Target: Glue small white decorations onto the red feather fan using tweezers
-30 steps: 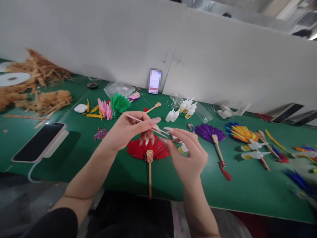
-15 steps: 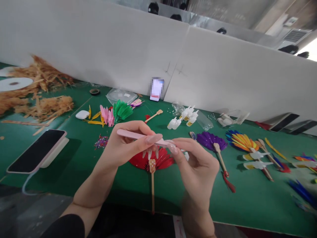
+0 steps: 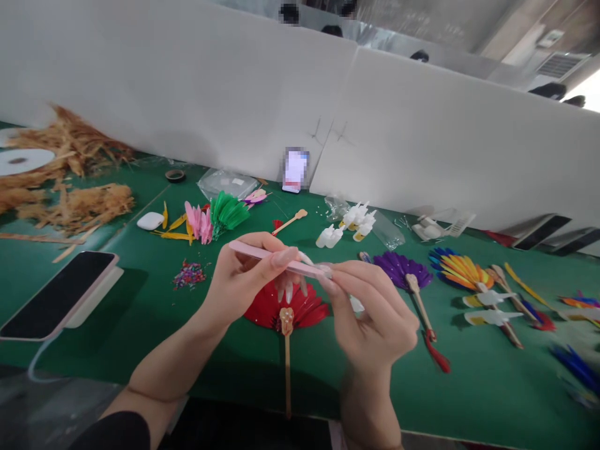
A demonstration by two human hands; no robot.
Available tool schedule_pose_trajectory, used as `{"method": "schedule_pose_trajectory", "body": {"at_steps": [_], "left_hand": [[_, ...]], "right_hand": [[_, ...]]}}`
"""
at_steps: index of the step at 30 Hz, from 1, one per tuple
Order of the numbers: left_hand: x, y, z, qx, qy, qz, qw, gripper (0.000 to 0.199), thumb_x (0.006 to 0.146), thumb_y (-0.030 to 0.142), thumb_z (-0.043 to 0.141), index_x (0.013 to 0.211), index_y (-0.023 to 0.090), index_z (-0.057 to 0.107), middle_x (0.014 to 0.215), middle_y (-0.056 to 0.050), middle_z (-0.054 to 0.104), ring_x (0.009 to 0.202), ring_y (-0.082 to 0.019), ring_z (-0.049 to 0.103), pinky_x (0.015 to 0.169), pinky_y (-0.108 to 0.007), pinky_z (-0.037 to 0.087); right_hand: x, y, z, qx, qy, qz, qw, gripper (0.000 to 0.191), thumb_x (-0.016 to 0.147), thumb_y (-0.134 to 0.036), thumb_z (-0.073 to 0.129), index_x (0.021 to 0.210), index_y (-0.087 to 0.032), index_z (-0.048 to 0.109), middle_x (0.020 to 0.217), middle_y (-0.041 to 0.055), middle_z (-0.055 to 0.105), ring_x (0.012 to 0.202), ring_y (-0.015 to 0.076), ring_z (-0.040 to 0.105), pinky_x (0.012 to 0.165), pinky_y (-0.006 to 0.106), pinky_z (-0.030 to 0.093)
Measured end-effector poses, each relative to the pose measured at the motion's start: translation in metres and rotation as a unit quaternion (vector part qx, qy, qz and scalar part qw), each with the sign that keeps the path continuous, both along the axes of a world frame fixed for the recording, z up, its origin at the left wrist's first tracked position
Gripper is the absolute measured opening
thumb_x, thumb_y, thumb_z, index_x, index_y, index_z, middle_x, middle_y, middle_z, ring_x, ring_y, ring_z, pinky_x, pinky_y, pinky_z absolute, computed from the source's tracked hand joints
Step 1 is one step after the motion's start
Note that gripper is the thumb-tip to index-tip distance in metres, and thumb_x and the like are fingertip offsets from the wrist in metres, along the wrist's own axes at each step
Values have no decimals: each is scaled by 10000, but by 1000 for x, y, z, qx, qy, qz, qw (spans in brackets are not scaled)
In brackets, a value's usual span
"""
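Got a red feather fan (image 3: 287, 320) on the green counter (image 3: 244, 359), below and between the left hand (image 3: 234, 278) and the right hand (image 3: 375, 306), with its wooden handle toward the body. Can't see all the feathers past the left hand. Got that left hand closed, pinching pink tweezers (image 3: 248, 250) between thumb and fingers, with the other fingertips hanging over the fan; can't tell if touching it. Seeing the right thumb and fingers pinched together on the tweezers' tip, too small a spot to make out anything else in there.

Also spotting a dark-screened phone (image 3: 60, 294) left of the left hand, plus a pile of tiny colourful bits (image 3: 189, 275) just beside that hand. Over past the right hand, seeing a purple fan (image 3: 402, 270), then two glue bottles (image 3: 492, 317) and a yellow-and-blue fan (image 3: 464, 269) farther right. Beyond the left hand, spotting pink feathers (image 3: 200, 223) and green feathers (image 3: 229, 212). Straight out past both hands, seeing more bottles (image 3: 360, 222), then a lit phone (image 3: 295, 172) against a white panel (image 3: 197, 87).
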State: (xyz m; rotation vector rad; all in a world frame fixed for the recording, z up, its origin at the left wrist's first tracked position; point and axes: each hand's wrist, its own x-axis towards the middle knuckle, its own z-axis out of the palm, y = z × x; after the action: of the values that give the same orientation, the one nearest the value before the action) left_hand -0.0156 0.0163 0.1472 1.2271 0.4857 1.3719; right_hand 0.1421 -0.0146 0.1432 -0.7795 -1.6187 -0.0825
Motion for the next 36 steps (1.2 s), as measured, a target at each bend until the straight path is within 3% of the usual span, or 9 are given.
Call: {"method": "schedule_pose_trajectory", "body": {"at_steps": [5,13,16,19,22,28,31,36], "left_hand": [[0,4,-1,-38,0,17,999,230,840,363,721,726,163,724,569,-10,688,417,-77,583,375,-135,478],[11,-3,-1,-73,-42,40,996,227,814,388,742,719,181,732,561,8,682,411,-89,600,355,-138,487],[8,0,-1,-49,-57,56,996,216,856,379,701,743,199,741,570,9,683,390,-79,584,338,-132,473],[-5,8,1,-11,-71,115,991,216,868,389,685,776,207,758,537,14,647,386,-68,560,318,-121,437],[-15,9,5,-6,-66,126,990,253,856,422,692,765,196,761,510,16,609,389,-68,549,311,-119,427],[-10,-5,3,9,-31,51,998,217,885,394,662,819,218,772,539,13,648,407,-82,586,338,-131,459],[-9,-8,-1,16,-21,51,998,206,898,385,649,830,228,765,588,10,687,465,-84,633,421,-127,520],[-9,-6,-6,8,-22,45,999,208,894,377,657,814,206,747,633,5,702,487,-75,638,462,-121,533]], "right_hand": [[7,7,-1,51,-64,1,997,176,793,44,662,857,-115,699,794,85,740,756,189,698,636,336,599],[4,16,-12,166,-82,-72,980,106,812,-17,684,883,-87,720,838,97,759,772,202,732,626,317,626],[6,19,-15,185,-42,-98,977,126,845,-58,661,935,-110,733,850,74,759,749,183,737,609,294,617],[11,20,-15,212,60,-121,968,156,859,-57,630,937,-124,746,775,45,734,699,150,718,574,261,578],[10,18,-12,119,117,-97,981,146,887,-88,600,840,-143,727,678,20,689,651,147,683,554,277,537],[-4,4,-7,-98,150,5,984,157,924,-145,569,815,-186,674,720,4,684,653,142,661,575,289,540],[-5,-1,-6,-136,133,34,981,123,890,-102,608,864,-193,687,769,4,704,721,155,682,645,309,563],[-1,-2,-5,-138,91,49,985,163,900,-92,586,929,-217,688,809,6,720,748,158,690,632,302,576]]}}
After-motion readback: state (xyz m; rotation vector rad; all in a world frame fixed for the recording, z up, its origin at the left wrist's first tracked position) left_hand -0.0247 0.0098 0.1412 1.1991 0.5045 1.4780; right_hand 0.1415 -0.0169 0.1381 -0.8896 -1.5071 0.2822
